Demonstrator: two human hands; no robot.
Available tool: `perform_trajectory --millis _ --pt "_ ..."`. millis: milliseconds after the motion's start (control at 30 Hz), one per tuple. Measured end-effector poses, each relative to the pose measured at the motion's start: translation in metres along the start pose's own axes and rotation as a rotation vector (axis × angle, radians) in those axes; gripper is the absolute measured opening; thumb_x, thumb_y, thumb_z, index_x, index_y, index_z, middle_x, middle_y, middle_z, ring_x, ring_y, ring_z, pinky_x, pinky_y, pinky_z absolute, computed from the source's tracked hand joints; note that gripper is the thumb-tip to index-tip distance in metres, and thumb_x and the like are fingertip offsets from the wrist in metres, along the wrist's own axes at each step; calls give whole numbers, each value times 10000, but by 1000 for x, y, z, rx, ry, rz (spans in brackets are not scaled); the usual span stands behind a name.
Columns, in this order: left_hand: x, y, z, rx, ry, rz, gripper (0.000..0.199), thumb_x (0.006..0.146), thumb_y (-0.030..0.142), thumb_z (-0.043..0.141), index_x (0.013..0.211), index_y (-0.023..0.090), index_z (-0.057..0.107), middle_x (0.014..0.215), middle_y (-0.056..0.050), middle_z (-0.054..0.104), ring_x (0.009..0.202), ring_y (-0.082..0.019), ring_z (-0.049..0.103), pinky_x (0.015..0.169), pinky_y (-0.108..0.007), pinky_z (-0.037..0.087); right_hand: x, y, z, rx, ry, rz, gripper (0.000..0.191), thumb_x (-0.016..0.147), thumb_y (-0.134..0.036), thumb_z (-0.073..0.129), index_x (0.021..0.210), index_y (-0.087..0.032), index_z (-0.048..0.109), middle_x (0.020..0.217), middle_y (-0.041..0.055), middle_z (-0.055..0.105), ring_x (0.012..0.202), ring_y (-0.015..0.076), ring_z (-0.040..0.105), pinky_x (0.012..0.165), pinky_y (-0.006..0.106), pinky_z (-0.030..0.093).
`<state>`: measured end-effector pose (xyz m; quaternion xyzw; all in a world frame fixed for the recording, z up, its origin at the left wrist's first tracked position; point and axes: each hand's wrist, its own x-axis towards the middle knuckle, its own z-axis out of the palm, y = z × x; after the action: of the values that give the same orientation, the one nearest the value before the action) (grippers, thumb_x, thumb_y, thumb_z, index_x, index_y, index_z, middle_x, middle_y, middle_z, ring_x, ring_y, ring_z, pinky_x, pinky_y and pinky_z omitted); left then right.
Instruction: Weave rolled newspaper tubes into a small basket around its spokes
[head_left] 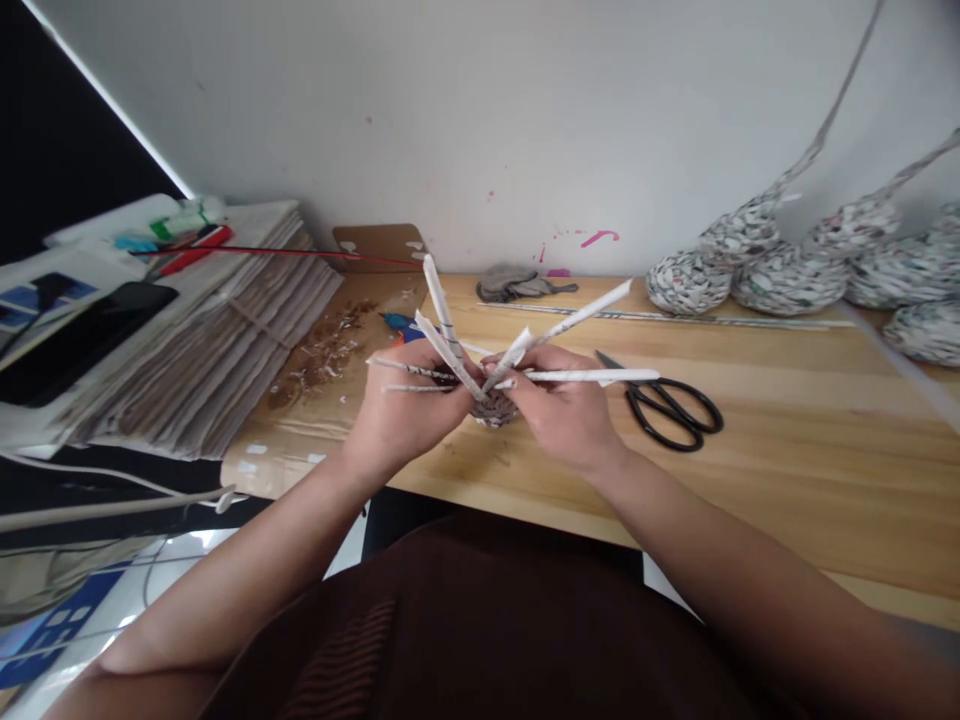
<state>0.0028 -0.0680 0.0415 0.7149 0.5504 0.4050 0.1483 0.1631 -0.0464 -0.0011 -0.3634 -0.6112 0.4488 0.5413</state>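
Note:
Between my hands is a small ball-shaped piece woven from rolled newspaper (495, 410), just above the table's front part. Several paper tubes (581, 313) stick up and out from it on all sides. My left hand (409, 405) is closed round its left side, with thin tubes passing across the fingers. My right hand (574, 405) grips the other side, thumb and fingers pinched at the base of the tubes. The fingertips of both hands are partly hidden behind the tubes. Black-handled scissors (673, 412) lie on the table just right of my right hand.
Woven paper balls (791, 278) with long stems stand at the back right. A grey glove (517, 284) and long thin paper tubes (675, 318) lie near the wall. A newspaper stack (255, 320) with a phone (90, 340) beside it stands left, by cardboard (277, 450) with scraps.

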Motion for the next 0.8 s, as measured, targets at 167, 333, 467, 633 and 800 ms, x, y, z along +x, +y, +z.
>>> perform_trajectory --millis 167,333,467,633,800 --pt "7 -5 -1 -38 -47 -15 74 697 133 705 631 163 690 619 -2 710 578 -131 655 559 -213 525 0 4 -3 6 -44 -76 76 817 -234 714 845 -247 784 891 29 781 864 215 731 767 362 600" --pt "7 -7 -1 -97 -29 -75 67 650 96 716 653 158 692 616 6 712 559 -129 653 522 -200 509 1 10 -5 -15 -96 -147 74 830 -236 718 850 -255 787 901 20 781 841 200 731 782 355 602" --pt "8 -10 -2 -154 -26 -90 63 656 127 731 712 154 724 676 -18 742 621 -153 682 560 -220 537 3 10 -6 -22 -118 -227 99 852 -221 697 858 -267 785 929 20 780 897 201 725 823 367 594" --pt "13 -19 -4 -242 -61 -108 45 644 164 727 651 153 684 620 -19 708 566 -135 645 503 -204 508 4 6 -5 -76 -123 -276 158 881 -212 654 947 -275 782 997 29 773 989 200 698 920 388 551" --pt "14 -14 -7 -453 -152 -273 82 626 118 691 623 159 619 501 28 610 440 -107 569 421 -201 470 8 9 -1 89 -40 128 159 810 -351 733 888 -214 759 860 39 761 784 181 697 720 337 570"
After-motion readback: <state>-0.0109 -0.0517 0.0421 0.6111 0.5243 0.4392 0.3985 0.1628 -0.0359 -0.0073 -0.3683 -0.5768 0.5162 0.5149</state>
